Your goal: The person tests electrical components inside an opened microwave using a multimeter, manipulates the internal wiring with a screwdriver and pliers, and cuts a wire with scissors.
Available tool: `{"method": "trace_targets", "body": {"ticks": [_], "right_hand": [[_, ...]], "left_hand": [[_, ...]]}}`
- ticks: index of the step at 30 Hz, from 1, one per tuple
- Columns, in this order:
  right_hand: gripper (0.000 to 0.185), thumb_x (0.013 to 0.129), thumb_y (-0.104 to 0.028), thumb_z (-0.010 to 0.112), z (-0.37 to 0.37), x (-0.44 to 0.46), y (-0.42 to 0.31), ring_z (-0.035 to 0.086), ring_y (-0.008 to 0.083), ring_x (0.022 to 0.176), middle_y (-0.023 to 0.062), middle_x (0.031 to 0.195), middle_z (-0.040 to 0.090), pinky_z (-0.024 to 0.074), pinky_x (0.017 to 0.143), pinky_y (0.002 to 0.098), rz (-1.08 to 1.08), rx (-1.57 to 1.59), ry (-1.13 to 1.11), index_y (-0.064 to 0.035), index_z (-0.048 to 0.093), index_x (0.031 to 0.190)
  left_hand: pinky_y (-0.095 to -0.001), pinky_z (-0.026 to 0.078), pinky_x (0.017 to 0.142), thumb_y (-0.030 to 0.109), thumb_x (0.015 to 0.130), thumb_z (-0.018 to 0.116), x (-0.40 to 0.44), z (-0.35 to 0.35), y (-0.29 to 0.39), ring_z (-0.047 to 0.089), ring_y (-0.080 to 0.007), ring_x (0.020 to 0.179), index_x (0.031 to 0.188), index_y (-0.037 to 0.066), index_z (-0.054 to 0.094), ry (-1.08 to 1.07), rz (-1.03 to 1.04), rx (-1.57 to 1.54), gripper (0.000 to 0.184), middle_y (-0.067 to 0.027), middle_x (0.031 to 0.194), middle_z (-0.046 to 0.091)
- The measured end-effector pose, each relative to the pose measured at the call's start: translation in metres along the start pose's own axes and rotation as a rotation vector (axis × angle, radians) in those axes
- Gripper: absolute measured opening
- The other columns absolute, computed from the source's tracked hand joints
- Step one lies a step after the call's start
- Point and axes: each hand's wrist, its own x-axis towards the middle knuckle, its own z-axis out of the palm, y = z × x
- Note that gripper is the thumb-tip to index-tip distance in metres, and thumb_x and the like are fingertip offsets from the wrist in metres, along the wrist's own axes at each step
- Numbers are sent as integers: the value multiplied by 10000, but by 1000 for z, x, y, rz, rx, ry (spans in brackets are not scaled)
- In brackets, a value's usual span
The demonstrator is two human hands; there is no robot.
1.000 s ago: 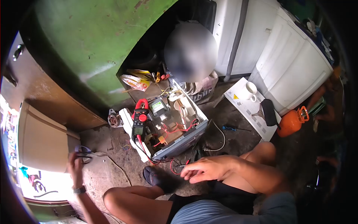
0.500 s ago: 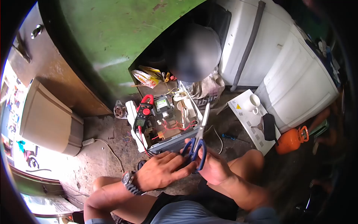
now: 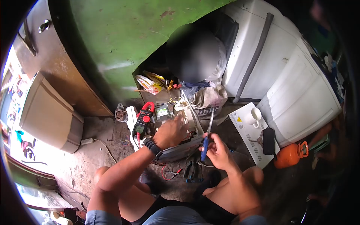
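My right hand [image 3: 219,153] is closed on blue-handled scissors [image 3: 204,148], blades pointing up and away from me. My left hand [image 3: 170,132] reaches over the opened appliance housing [image 3: 176,152], fingers stretched out above its inner parts; whether a fingertip touches a wire is hidden. Inside the housing, a grey box with a green label [image 3: 162,111] sits beyond my left hand. A red and black clamp meter [image 3: 143,122] rests along the housing's left side. Most of the red wiring is covered by my left hand.
Test probes [image 3: 173,173] and dark-handled pliers [image 3: 192,171] lie on the floor between my legs. At right, a white panel [image 3: 245,131] bears a white mug [image 3: 256,114] and a black case [image 3: 269,141], near an orange gas canister [image 3: 288,155]. A cloth sack [image 3: 210,98] stands behind the housing.
My left hand has left the scissors and moved forward over the housing. My right hand keeps the scissors, now turned edge-on and slightly farther right. The view has shifted, uncovering the probes and pliers.
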Motion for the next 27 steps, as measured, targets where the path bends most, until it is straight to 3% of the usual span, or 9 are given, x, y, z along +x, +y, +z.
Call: {"method": "trace_targets", "body": {"ticks": [1,3,5,9,12,15,17,21,27], "right_hand": [[451,1036,22,660,6,1,2,744,169,975,132,1321,621,612,866,324,11,110,5,1,512,1462],[469,1024,6,669,15,-2,6,739,178,993,136,1307,629,604,862,327,39,223,12,-9,513,1465],[521,986,-52,703,12,4,8,714,282,1081,174,1312,630,585,907,388,-71,-176,11,-10,507,1467],[543,951,-57,692,14,-5,-8,627,454,1187,232,1326,593,537,1018,498,-203,-356,95,-18,498,1456],[507,975,-58,671,23,-10,-13,667,371,1143,210,1322,591,567,955,454,-328,-517,177,7,504,1449],[554,934,-41,698,33,-13,-10,636,427,1179,233,1339,576,563,971,487,-359,-526,185,0,490,1446],[606,903,-57,790,43,-18,-15,626,392,1176,215,1325,574,592,888,455,-217,-433,160,1,485,1423],[723,840,-196,944,47,-16,-21,672,356,1074,181,1262,622,603,818,434,-324,-568,193,-13,505,1385],[648,855,-177,924,50,-6,-8,706,392,1070,173,1223,659,605,837,470,-371,-679,237,-34,547,1362]], "left_hand": [[-529,595,963,341,1078,638,-1,-15,23,736,-472,1117,1448,-46,563,-122,-166,52,541,-243,1227,759],[-520,599,956,352,1072,648,1,2,2,745,-466,1095,1471,-46,539,-142,-58,99,574,-240,1207,773],[-453,612,897,317,1041,698,0,7,5,783,-394,976,1437,-27,596,15,-134,-177,534,-199,1072,805],[-391,602,857,243,1017,733,-10,0,3,775,-291,895,1388,-24,651,167,-120,-420,464,-168,1012,792],[-358,583,854,200,1026,739,-23,-24,7,726,-191,881,1373,-38,660,-45,-18,-447,428,-141,998,779],[-331,574,862,178,1068,720,-33,-14,-5,687,-134,901,1355,-57,653,-98,108,-527,377,-82,1057,774],[-304,564,846,162,1112,685,-34,1,-9,665,-91,922,1348,-29,663,2,40,-767,305,-17,1096,753],[-275,561,831,154,1126,669,-33,9,-6,654,-69,913,1373,-6,658,38,-98,-929,294,12,1108,733],[-255,559,819,114,1140,628,-32,11,-8,651,-55,911,1380,-9,638,22,-131,-1002,270,-6,1124,743]]}}
